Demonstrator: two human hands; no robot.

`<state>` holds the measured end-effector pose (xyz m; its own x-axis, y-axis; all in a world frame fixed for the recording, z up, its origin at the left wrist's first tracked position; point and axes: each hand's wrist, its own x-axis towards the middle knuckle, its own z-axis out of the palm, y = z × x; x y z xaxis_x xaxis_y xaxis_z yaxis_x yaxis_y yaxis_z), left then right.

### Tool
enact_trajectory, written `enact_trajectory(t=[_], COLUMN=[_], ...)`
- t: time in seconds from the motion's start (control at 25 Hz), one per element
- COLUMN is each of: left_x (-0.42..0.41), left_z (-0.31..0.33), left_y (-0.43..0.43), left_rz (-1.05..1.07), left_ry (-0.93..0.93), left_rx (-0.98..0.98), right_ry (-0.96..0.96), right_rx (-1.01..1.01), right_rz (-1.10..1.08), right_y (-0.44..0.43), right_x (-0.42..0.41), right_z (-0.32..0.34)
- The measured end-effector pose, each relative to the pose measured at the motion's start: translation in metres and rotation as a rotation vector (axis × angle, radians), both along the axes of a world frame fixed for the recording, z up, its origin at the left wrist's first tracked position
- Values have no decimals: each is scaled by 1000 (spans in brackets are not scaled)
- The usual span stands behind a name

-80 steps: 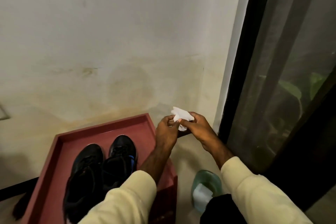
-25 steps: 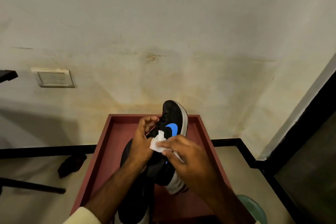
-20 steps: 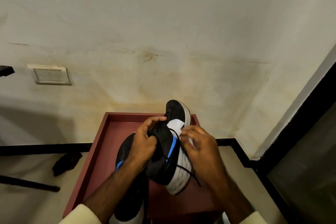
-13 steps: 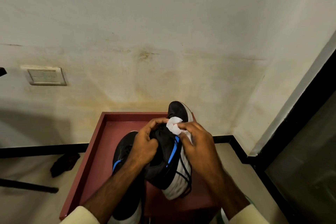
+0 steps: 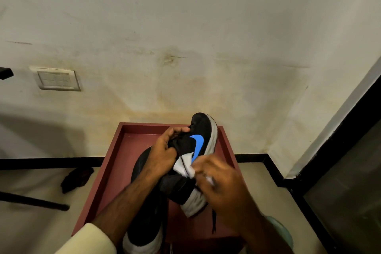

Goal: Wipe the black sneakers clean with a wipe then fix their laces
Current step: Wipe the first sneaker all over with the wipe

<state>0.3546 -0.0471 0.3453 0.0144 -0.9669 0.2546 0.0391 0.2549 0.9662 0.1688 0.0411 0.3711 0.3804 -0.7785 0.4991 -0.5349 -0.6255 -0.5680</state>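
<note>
My left hand grips a black sneaker with a blue logo and white sole, holding it tilted on its side above the red tray. My right hand pinches a white wipe against the sneaker's side, just below the logo. A loose black lace hangs from the held shoe. The second black sneaker lies in the tray under my left forearm, mostly hidden.
The tray stands against a stained wall with a switch plate. A dark cloth and a black bar lie on the floor at left. A green container sits at lower right beside a dark glass door.
My right hand has dragged the wipe from the sneaker's toe end down its side to below the blue logo. The left hand has rolled the shoe, showing the logo fully.
</note>
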Motion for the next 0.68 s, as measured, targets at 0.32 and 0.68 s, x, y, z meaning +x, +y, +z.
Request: enact_trajectory(t=[0.32, 0.68], left_x=[2, 9], left_z=[-5, -4], left_y=[-2, 1], left_rz=[-5, 9], left_ry=[-83, -203], left_rx=[4, 8], right_ry=[-65, 47], right_rx=[1, -106], right_rz=[-43, -2], right_y=[-6, 4], right_x=[2, 14], right_z=[3, 0])
